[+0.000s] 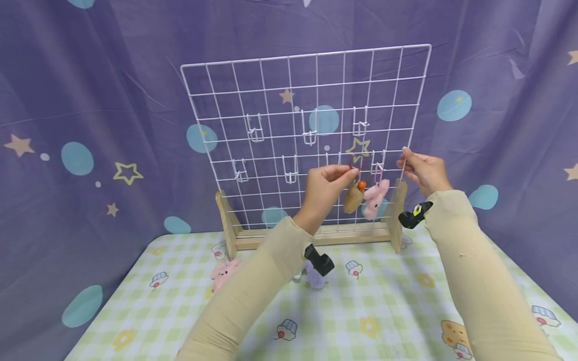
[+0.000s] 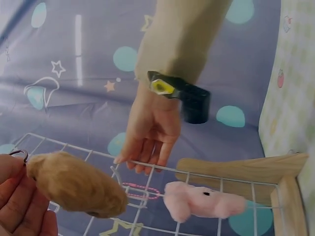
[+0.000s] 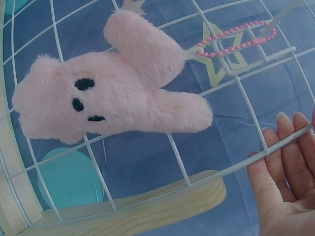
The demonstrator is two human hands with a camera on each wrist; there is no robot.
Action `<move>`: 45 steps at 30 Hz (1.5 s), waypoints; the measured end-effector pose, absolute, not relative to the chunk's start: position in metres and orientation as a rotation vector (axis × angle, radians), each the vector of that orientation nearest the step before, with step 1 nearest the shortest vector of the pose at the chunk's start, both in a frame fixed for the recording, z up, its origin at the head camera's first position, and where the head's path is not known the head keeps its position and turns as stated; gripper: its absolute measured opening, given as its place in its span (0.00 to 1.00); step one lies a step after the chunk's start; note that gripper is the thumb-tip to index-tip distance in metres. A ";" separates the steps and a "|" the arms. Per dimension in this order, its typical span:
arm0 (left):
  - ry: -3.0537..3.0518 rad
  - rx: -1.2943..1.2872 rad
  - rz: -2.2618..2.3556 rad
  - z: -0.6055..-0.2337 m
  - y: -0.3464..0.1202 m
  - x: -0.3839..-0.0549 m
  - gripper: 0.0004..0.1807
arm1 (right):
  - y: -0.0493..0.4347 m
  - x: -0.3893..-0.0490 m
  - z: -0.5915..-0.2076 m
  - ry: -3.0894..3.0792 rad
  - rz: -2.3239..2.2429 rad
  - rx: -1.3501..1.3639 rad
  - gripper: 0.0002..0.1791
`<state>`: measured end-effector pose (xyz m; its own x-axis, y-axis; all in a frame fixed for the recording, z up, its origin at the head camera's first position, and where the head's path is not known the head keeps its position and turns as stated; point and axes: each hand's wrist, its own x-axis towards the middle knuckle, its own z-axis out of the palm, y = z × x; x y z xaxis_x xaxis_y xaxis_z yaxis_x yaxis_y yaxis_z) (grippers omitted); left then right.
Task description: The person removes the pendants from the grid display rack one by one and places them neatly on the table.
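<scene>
My left hand (image 1: pixel 322 190) pinches the dark loop at the top of a brown plush keychain (image 1: pixel 353 199) with a small orange piece by its top. The plush hangs below my fingertips, in front of the white wire grid (image 1: pixel 307 55). To its right a pink plush keychain (image 1: pixel 375 200) with long ears hangs upside down from a grid hook by a pink bead chain (image 3: pixel 231 44). With thumb in front and fingers behind, my right hand (image 1: pixel 426 170) grips the grid's right edge wire. In the left wrist view the brown plush's back faces the camera.
Several white hooks (image 1: pixel 255 134) sit on the grid, which stands in a wooden base (image 1: pixel 361 237). On the checked tablecloth (image 1: pixel 397 311) lie a pink plush (image 1: pixel 223 275) and a purple plush (image 1: pixel 316 277), both partly hidden by my left arm. A patterned purple curtain (image 1: pixel 113 100) hangs behind.
</scene>
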<state>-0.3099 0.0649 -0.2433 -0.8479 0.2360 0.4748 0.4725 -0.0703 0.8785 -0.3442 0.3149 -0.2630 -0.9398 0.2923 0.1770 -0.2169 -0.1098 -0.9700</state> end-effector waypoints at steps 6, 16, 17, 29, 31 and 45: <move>-2.035 -0.753 -2.052 -0.260 0.053 -0.303 0.10 | 0.317 -0.345 -0.264 -1.854 2.103 -0.096 0.10; -2.138 -0.681 -2.109 -0.295 0.028 -0.291 0.11 | 0.316 -0.345 -0.264 -1.827 2.118 -0.093 0.10; -2.144 -0.672 -2.118 -0.299 0.026 -0.290 0.12 | 0.317 -0.345 -0.265 -1.821 2.126 -0.092 0.10; -2.272 -0.587 -2.067 -0.347 0.016 -0.279 0.09 | 0.318 -0.347 -0.265 -1.833 2.132 -0.077 0.11; -2.296 -0.567 -2.057 -0.354 0.016 -0.279 0.09 | 0.318 -0.347 -0.264 -1.821 2.136 -0.073 0.11; -2.404 -0.495 -1.988 -0.401 0.014 -0.284 0.10 | 0.317 -0.347 -0.264 -1.802 2.148 -0.068 0.11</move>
